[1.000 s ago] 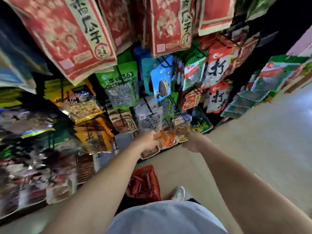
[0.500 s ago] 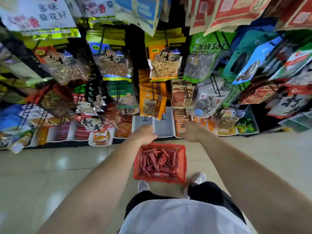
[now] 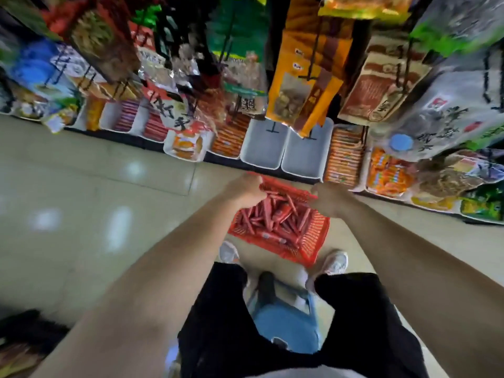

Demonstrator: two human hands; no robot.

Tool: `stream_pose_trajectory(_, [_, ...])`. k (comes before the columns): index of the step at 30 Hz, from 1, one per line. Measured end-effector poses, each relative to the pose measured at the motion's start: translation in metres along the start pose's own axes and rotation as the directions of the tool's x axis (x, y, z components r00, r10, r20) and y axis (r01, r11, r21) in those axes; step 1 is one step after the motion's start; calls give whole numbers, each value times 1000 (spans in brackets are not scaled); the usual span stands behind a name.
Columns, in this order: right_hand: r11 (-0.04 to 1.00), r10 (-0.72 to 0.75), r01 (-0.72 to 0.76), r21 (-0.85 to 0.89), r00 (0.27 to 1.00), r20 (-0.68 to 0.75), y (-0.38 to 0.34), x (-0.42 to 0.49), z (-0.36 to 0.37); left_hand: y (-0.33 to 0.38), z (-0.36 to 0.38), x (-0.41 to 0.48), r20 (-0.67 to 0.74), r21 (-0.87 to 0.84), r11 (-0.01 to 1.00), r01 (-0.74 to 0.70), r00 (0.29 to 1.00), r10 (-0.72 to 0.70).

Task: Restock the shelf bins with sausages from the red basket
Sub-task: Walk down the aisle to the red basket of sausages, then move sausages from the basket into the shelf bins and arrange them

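Note:
A red basket [image 3: 313, 236] full of red-wrapped sausages [image 3: 275, 216] sits on the floor in front of my feet. My left hand [image 3: 245, 189] is down at its far left corner, with the fingers curled over the sausages and hidden from me. My right hand [image 3: 327, 199] is at the far right rim, its fingers also out of sight. Just beyond the basket, on the lowest shelf, stand two empty white bins [image 3: 263, 148] [image 3: 304, 155]. The bins on either side [image 3: 231, 137] [image 3: 345, 156] hold rows of orange-red sausage packs.
Snack bags hang on hooks above the bins, and an orange bag [image 3: 300, 85] dangles over the empty ones. A blue stool [image 3: 286, 323] is under me between my legs. My shoes [image 3: 336, 263] flank the basket. Tiled floor [image 3: 95, 200] stretches to the left.
My view has dropped and come closer to the floor. Both hands have come down from above the basket to its far rim and the sausages.

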State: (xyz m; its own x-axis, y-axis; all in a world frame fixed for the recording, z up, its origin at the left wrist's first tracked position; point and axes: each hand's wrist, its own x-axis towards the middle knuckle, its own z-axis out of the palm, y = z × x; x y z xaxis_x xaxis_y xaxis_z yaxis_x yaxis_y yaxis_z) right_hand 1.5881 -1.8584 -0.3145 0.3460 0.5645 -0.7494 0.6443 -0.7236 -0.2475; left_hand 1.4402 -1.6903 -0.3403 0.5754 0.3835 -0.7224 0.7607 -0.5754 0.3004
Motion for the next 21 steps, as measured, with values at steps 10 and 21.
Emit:
stream_pose_trajectory(10, [996, 43, -43, 76, 999, 2, 122, 245, 239, -72, 235, 211, 25, 61, 998, -10, 1000, 8])
stream_pose_trajectory(21, [974, 109, -95, 204, 992, -59, 151, 218, 373, -113, 361, 179, -93, 2, 1000, -20, 995, 20])
